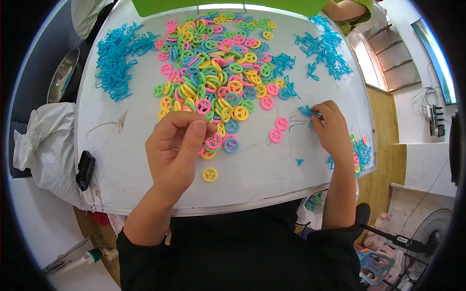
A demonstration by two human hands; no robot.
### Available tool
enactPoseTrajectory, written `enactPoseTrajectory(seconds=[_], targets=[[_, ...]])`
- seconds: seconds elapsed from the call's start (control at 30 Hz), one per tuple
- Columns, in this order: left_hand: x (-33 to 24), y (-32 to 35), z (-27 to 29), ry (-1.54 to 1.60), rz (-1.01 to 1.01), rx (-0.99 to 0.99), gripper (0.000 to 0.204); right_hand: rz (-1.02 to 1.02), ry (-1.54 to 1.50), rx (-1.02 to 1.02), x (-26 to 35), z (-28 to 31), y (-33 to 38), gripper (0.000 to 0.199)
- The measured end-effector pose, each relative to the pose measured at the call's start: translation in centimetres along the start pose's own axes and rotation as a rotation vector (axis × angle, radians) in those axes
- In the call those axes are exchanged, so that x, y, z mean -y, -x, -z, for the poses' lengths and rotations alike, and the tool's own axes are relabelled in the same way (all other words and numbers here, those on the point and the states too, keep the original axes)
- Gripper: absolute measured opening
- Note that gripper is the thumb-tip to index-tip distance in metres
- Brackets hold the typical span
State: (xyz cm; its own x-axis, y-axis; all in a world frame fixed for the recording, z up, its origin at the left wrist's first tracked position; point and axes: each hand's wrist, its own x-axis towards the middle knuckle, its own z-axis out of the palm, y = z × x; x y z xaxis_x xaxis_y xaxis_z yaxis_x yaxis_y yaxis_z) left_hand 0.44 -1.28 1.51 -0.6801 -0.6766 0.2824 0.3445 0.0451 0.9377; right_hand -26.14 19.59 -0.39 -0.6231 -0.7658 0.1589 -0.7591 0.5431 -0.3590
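My left hand point(172, 150) hovers over the near edge of a heap of small spoked plastic wheels point(213, 72) in pink, yellow, green and blue. Its fingers are curled in with the thumb against them; whatever they may hold is hidden. To the right, my right hand point(332, 128) has its thumb and fingertips closed on small blue plastic pieces point(306, 111) at the tabletop. Two pink wheels point(278, 129) lie between my hands. A single yellow wheel point(209, 174) rests near the table's front edge.
Heaps of thin blue pieces lie at the far left point(114, 63) and far right point(325, 51) of the white table point(131, 165). A black case point(85, 170) sits by its left edge. Another person's arm point(347, 9) shows at the back right. A fan point(432, 233) stands at lower right.
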Motion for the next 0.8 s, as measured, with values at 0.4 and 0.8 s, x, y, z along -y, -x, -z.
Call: enactPoseTrajectory(seconds=[0.4, 0.8], targets=[[0.3, 0.0, -0.2, -0.092, 0.053, 0.058, 0.010, -0.236, -0.683, 0.135, 0.7, 1.6, 2.2, 0.020], [-0.4, 0.9, -1.7, -0.211, 0.439, 0.635, 0.021, 0.458, -0.584, 0.173, 11.4, 1.7, 4.0, 0.029]])
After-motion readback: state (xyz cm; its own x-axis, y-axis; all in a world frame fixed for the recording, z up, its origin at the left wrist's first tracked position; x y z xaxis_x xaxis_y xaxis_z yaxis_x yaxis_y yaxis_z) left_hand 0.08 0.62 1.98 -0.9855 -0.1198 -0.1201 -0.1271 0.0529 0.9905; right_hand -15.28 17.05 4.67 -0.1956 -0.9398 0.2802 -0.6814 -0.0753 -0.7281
